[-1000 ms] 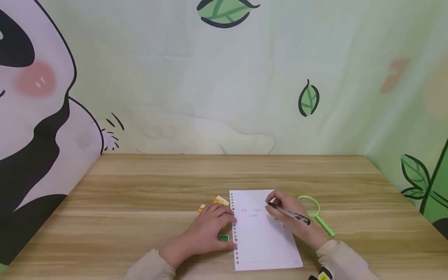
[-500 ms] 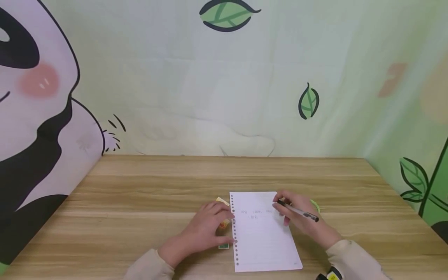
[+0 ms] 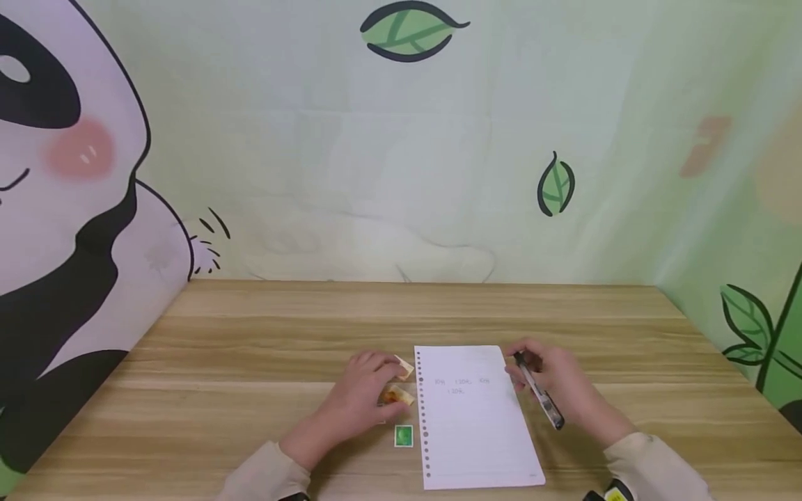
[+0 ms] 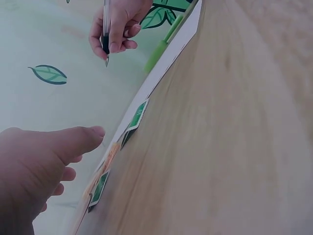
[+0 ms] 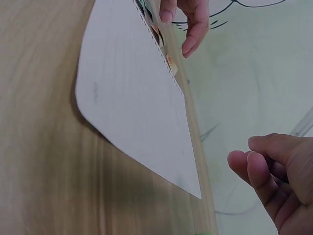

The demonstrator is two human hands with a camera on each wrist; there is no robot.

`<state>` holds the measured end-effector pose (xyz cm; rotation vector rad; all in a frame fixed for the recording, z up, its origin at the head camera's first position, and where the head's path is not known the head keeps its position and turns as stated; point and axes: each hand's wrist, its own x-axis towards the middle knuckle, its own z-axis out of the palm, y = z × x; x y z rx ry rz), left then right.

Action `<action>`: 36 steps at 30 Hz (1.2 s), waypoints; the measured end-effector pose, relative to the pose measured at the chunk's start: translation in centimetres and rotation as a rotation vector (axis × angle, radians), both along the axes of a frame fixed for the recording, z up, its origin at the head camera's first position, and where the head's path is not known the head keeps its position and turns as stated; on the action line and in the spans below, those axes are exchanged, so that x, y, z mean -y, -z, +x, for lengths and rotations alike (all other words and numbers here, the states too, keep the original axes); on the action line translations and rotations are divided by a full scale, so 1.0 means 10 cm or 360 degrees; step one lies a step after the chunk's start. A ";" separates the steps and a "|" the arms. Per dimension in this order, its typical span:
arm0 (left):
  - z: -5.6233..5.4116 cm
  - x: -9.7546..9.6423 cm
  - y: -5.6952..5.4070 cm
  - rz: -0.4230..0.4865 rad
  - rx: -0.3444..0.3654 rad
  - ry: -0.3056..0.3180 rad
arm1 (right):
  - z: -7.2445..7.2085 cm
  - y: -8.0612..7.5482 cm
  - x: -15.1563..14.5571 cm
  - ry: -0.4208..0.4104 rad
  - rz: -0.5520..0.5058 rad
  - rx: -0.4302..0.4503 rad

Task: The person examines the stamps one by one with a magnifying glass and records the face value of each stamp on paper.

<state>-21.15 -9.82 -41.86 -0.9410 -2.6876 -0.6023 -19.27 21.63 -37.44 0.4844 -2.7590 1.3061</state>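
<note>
My right hand [image 3: 557,379] pinches a clear pen with a black cap end [image 3: 540,393], just beyond the right edge of a punched loose-leaf sheet [image 3: 482,445]. In the left wrist view that pen [image 4: 106,29] points tip-down, clear of any surface. Faint handwriting [image 3: 462,382] runs across the upper part of the sheet. To the left of the paper, my left hand [image 3: 360,393] hovers with its thumb extended, holding nothing. Beneath and beside it lie small stamps: a green stamp [image 3: 404,436], an orange stamp [image 3: 399,395] and another orange-and-white one [image 3: 404,367], partly covered by fingers.
A green magnifying glass [image 4: 157,55] lies right of the sheet in the left wrist view; the right hand hides it from the head camera. Behind the wooden table [image 3: 301,313] hangs a printed cloth [image 3: 351,160] with a panda and leaves.
My right hand has moved right, off the paper, with the pen swung steeper. More writing shows at the right of the top line. My left hand has drawn back from the sheet's edge, uncovering stamps.
</note>
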 end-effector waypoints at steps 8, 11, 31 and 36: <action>-0.07 0.04 0.00 0.0016 -0.0048 -0.0036 | -0.01 -0.01 -0.10 -0.0031 -0.0078 0.0017; -0.09 0.05 -0.01 0.0010 -0.0034 -0.0058 | 0.00 -0.02 -0.13 -0.0031 -0.0083 0.0030; -0.27 0.06 0.01 -0.0010 0.0061 -0.0191 | 0.00 0.03 -0.22 0.0040 -0.0188 -0.0049; -0.30 0.05 0.02 -0.0023 0.0090 -0.0220 | 0.01 -0.01 -0.23 0.0063 -0.0189 -0.0010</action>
